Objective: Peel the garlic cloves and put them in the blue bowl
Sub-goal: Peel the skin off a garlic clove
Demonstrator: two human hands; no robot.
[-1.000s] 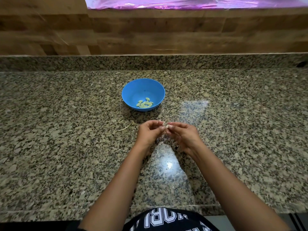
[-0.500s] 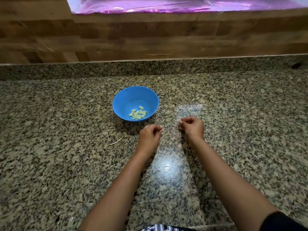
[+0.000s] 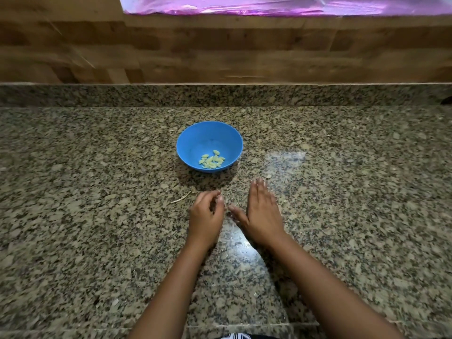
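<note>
Granite counter (image 3: pixel 97 216) | right hand (image 3: pixel 261 211) flat | left hand (image 3: pixel 206 216) curled, perhaps pinching

No readable text anywhere tbh. Only white bits of print on dark shirt (image 3: pixel 254 336) at bottom edge, too cropped to read.

Home kitchen: speckled granite countertop (image 3: pixel 97 228) with matching upstand, wood-look wall panelling (image 3: pixel 220 50) behind, blue bowl (image 3: pixel 195 140) of peeled garlic cloves (image 3: pixel 211 159).
</note>
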